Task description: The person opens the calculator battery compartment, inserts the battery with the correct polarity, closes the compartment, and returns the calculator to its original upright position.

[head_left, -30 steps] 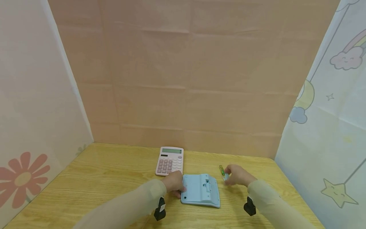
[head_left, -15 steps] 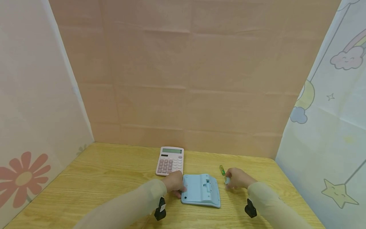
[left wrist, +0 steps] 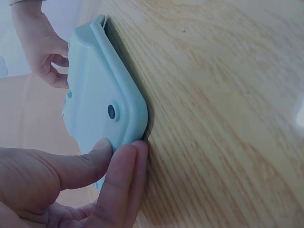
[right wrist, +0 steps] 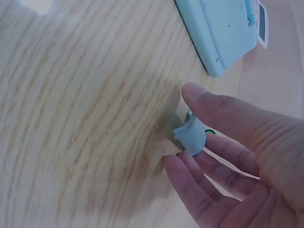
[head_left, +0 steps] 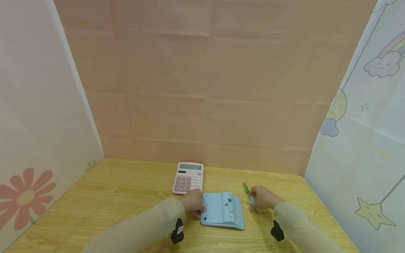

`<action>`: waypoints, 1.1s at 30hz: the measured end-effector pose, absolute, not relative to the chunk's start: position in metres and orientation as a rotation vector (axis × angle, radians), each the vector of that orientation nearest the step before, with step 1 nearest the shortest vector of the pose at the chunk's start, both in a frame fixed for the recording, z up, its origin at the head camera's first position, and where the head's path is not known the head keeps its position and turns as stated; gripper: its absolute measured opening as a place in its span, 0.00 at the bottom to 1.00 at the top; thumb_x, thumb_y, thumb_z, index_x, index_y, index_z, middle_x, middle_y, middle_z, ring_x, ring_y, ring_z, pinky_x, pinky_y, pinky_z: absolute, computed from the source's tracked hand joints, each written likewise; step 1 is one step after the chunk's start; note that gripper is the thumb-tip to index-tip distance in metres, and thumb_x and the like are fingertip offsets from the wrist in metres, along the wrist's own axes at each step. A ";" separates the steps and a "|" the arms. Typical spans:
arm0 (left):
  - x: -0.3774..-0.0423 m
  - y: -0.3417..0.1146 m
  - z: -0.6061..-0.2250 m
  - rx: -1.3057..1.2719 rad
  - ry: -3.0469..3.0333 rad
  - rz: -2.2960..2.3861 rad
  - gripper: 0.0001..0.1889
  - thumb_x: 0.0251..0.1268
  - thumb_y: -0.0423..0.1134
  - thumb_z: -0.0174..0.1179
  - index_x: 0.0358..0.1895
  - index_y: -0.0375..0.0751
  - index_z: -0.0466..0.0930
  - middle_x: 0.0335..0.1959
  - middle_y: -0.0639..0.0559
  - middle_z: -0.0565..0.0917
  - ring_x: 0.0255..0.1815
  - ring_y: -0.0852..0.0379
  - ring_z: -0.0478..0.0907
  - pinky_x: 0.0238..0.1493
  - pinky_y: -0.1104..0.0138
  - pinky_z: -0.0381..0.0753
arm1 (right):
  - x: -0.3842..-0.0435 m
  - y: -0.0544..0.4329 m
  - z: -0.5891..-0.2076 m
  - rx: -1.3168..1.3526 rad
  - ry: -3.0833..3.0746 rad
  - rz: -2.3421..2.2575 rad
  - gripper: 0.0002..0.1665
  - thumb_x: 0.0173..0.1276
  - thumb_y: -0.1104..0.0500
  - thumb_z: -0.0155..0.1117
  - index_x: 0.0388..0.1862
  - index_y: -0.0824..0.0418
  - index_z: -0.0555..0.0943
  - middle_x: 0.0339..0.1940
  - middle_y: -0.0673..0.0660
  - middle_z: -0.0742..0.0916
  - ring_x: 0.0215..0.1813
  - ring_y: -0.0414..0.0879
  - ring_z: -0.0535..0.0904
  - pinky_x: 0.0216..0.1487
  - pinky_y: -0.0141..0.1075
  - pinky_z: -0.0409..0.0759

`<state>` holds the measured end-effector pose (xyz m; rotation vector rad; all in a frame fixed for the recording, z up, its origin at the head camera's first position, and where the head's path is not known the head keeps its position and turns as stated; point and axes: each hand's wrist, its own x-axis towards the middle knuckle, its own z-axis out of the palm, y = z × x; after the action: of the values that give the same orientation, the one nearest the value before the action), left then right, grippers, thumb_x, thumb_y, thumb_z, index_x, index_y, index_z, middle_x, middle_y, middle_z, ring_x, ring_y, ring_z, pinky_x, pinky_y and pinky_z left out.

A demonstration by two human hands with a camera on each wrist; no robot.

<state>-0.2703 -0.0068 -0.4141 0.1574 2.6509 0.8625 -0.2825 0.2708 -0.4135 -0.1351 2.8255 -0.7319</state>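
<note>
The blue calculator [head_left: 213, 209] lies back side up on the surface [head_left: 110, 189], its compartment [head_left: 230, 206] uncovered; I cannot make out what the compartment contains. My left grip [head_left: 192, 203] is closed to the thickness of the casing at the left edge: thumb on the back near the dark round foot [left wrist: 111, 112], fingers against the rim. My right grip [head_left: 261, 197] is partly closed, thumb opposed to the fingers, and holds the small blue cover [right wrist: 193, 136] low at the surface, right of the calculator. Contact between cover and surface cannot be confirmed.

Handling, as I judge it:

1. Calculator: light, stiff, smooth plastic, liable to slide if pushed. Hold by the rim, thumb on the flat back; keep load off the open compartment.
2. Cover: very light, thin, curved and slippery. The small projection on its rim is probably the fragile part. Pinch by opposite edges with low force.
3. Green battery [head_left: 245, 188]: lies just beyond my right grip; rigid, dense for its size, likely to roll. Hold across the middle.

The pink calculator [head_left: 187, 179] stays outside this handling.
</note>
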 end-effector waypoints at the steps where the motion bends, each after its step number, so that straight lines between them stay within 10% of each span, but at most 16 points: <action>1: -0.270 -0.007 -0.414 0.157 2.653 0.859 0.12 0.54 0.31 0.71 0.27 0.33 0.73 0.20 0.44 0.80 0.16 0.55 0.82 0.17 0.73 0.77 | -0.282 0.270 -0.414 -0.132 2.829 -0.731 0.30 0.46 0.64 0.80 0.48 0.68 0.77 0.44 0.59 0.81 0.32 0.46 0.78 0.33 0.38 0.82; 33: -0.269 -0.007 -0.414 0.164 2.670 0.846 0.13 0.53 0.32 0.71 0.29 0.33 0.74 0.19 0.43 0.80 0.15 0.56 0.80 0.14 0.74 0.72 | -0.284 0.277 -0.410 -0.204 2.821 -0.790 0.31 0.54 0.60 0.77 0.53 0.69 0.75 0.47 0.64 0.79 0.33 0.49 0.80 0.33 0.41 0.83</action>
<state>-0.2694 -0.0066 -0.4138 0.1641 2.6695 0.8458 -0.2843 0.2770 -0.4100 -0.2042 2.8210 -0.7902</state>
